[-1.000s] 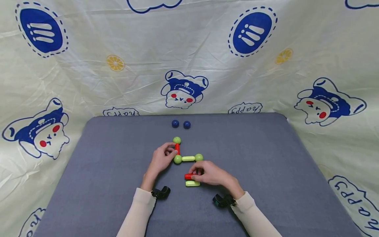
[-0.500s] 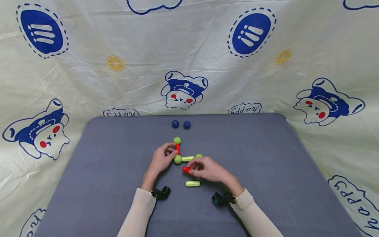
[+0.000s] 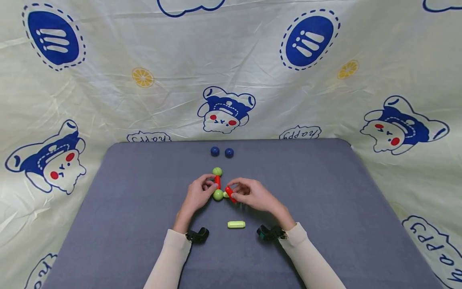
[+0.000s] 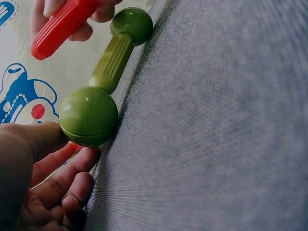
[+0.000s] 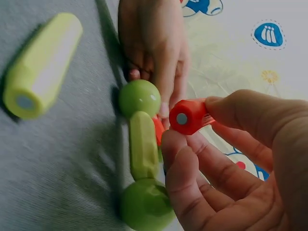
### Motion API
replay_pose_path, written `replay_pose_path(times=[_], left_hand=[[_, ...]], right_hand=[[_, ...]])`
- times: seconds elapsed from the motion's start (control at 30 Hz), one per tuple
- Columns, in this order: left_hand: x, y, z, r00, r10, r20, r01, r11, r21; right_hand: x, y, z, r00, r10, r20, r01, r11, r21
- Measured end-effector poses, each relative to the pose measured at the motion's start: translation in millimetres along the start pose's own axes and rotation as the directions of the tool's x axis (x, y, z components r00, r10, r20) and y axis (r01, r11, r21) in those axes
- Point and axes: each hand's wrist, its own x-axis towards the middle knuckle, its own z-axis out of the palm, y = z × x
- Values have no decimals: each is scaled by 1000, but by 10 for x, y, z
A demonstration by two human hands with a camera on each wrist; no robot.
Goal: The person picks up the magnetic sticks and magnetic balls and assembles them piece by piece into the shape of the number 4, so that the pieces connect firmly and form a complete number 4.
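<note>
Here, a pale printed sheet is hanging behind and beside a grey table, and two cream sleeves are reaching in from the near side, both wrists carrying black cameras. Over the middle of the table, the right hand is pinching a loose red rod between thumb and fingers, holding it tilted and apart, above a fixed yellow-green rod. The left hand is pinching a fixed red rod with its thumb and fingertips. Those two fixed rods are lying in an L, the red one pointing away from the person, the yellow-green one pointing right. Nearer the person, a loose yellow-green rod is lying sideways, showing a silvery spot on one end in the right wrist view. A green corner ball is joining the L, while a far green ball and a right-hand green ball are capping its ends. Near the table's far edge, two dark blue balls are sitting side by side, slightly apart.
</note>
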Motion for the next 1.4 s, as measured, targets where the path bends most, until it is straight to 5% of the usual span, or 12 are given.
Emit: replay_pose_path(times=[0.33,0.67,0.93,1.4], left_hand=[[9,-11,-18,1000,3,2,-3,1000,-16],[-1,-23,-52,1000,18,-2,-18,1000,-18],[2,-14,-35,1000,9,0,-9,1000,-24],[5,-7,3,1000,14,8,-14,999,-40]], right_hand=[[108,87,-175,988,23,-155,-20,1000,24],[156,347,-211,945,36,-325,-1,994,107],[195,532,-121,933,133,-336,-75,981,180],[160,579,-86,923,190,-336,-140,976,168]])
